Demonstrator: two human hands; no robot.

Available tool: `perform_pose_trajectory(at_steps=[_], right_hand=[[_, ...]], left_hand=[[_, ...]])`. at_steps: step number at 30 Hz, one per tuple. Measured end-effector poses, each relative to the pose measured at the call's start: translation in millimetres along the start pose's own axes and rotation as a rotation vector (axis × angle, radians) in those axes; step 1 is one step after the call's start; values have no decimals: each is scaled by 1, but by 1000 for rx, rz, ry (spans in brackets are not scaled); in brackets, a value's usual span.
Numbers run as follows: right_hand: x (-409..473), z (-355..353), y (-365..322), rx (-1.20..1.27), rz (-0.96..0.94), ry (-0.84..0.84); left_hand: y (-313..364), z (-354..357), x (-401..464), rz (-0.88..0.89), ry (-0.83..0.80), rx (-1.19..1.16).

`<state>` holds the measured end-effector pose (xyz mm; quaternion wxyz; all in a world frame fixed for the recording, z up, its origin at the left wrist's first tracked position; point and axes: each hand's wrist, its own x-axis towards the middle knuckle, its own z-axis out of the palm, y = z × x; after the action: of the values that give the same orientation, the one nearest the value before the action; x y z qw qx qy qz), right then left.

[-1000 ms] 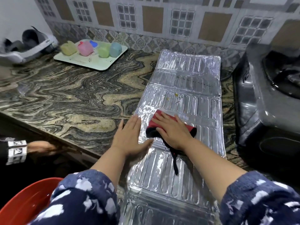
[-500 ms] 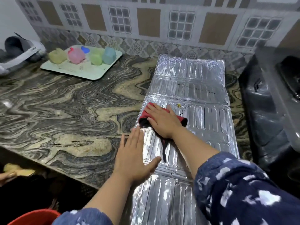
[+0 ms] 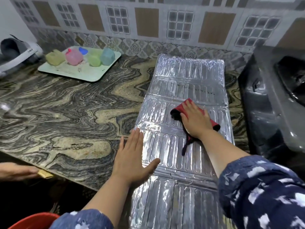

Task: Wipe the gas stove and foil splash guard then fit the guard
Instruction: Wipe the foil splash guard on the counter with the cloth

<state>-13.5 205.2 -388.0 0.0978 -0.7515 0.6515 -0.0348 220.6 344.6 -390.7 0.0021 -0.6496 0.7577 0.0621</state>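
The foil splash guard (image 3: pixel 184 146) lies flat on the marble-patterned counter (image 3: pixel 66 116), running from the tiled wall in the upper centre of the frame down to the bottom edge. It looks thin, light and easily creased: ribbed panels joined at fold lines, likely to buckle if lifted by 1 corner, so it is best taken by 2 opposite long edges or kept pressed flat. Its shiny surface probably slides on the stone.

The left hand (image 3: pixel 132 156) rests spread, fingers straight, over the guard's left edge, partly on the counter, pinning it. The right hand (image 3: pixel 196 119) presses flat on a red and black cloth (image 3: pixel 181 109) in the centre right of the frame, fingers extended over it.

The gas stove (image 3: pixel 272 103) stands just beside the guard at the right edge.

A tray (image 3: pixel 92 75) with pastel containers sits upper left. No brand or writing is legible; small dark marks on the foil cannot be read.
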Motion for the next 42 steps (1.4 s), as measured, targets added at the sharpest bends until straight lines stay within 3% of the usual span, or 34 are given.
perform_pose_trajectory(at_steps=[17, 23, 27, 34, 42], right_hand=[[-112, 7, -5, 17, -110, 9], [-116, -7, 10, 54, -238, -64], [-114, -1, 17, 33, -268, -84], [-87, 0, 20, 28, -149, -61], [-17, -6, 40, 16, 211, 35]], left_hand=[[-20, -4, -19, 142, -19, 81], [3, -13, 17, 129, -13, 118], [27, -11, 66, 128, -19, -9], [25, -2, 135, 191, 15, -46], [24, 3, 130, 234, 96, -142]])
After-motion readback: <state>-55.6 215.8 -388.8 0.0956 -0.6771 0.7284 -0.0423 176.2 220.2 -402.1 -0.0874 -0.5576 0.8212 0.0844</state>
